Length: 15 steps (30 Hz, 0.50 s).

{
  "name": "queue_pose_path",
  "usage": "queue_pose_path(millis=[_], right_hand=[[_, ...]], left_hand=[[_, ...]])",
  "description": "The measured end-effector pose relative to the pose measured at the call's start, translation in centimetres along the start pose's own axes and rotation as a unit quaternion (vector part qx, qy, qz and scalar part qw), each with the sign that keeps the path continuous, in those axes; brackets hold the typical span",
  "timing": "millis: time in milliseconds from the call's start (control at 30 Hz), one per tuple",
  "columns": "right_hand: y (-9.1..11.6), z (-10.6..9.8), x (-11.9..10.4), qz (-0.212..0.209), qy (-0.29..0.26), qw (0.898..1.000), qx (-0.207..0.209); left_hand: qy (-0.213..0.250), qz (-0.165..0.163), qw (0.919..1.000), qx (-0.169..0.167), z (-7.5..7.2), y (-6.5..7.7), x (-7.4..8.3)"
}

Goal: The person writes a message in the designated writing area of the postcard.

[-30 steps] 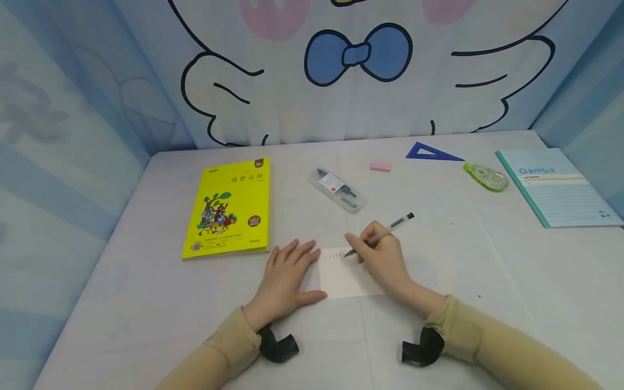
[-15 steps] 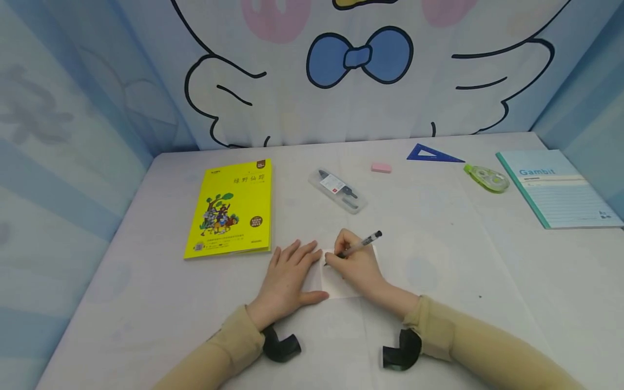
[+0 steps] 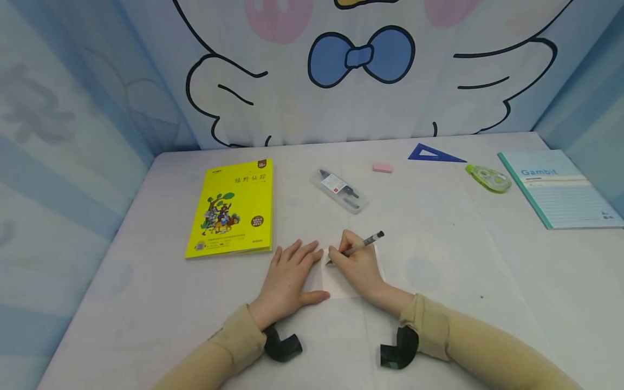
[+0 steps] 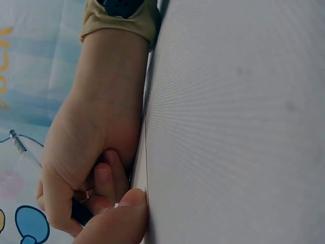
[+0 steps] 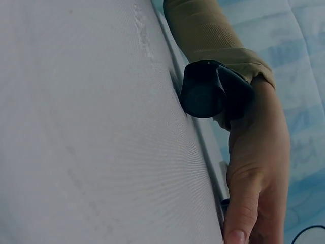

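In the head view my right hand (image 3: 359,271) pinches a gel pen (image 3: 369,240) with a clear barrel and dark end. The pen's tip is down at the left part of a small white sheet of paper (image 3: 338,287). My left hand (image 3: 287,281) lies flat with fingers spread, thumb and fingertips at the sheet's left edge. The right hand covers much of the paper, so any writing there is hidden. In the left wrist view the right hand (image 4: 91,127) curls round the pen, close to my left thumb (image 4: 119,221). The right wrist view shows the left hand (image 5: 259,173) on the table.
Beyond the hands lie a yellow book (image 3: 231,208), a clear plastic case (image 3: 339,190) holding a compass, a pink eraser (image 3: 382,168), a blue set square (image 3: 434,153), a green correction tape (image 3: 489,179) and a notebook (image 3: 560,189). Both wrists wear black camera mounts.
The right hand with the pen has moved left and slightly toward me, from the row of marks near the paper's top to its left side. The left hand has stayed in place.
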State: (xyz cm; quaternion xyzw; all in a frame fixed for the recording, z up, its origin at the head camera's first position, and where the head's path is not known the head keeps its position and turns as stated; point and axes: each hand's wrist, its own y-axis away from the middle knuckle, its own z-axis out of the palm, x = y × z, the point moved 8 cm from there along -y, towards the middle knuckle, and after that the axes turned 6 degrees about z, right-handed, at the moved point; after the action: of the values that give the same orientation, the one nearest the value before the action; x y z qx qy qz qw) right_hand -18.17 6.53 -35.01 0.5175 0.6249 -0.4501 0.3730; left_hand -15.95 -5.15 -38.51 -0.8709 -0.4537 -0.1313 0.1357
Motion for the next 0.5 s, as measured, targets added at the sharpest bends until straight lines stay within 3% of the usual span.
queue_pose_path(millis=[267,500], right_hand=[[-0.02,0.31,0.15,-0.004,-0.013,1.0,-0.024],[-0.05,0.13,0.22,-0.004,-0.009,1.0,-0.01]], left_hand=[[-0.004,-0.003,1.0,-0.002,0.09,-0.04,-0.08],[-0.004,-0.005,1.0,-0.004,0.09,0.0,-0.07]])
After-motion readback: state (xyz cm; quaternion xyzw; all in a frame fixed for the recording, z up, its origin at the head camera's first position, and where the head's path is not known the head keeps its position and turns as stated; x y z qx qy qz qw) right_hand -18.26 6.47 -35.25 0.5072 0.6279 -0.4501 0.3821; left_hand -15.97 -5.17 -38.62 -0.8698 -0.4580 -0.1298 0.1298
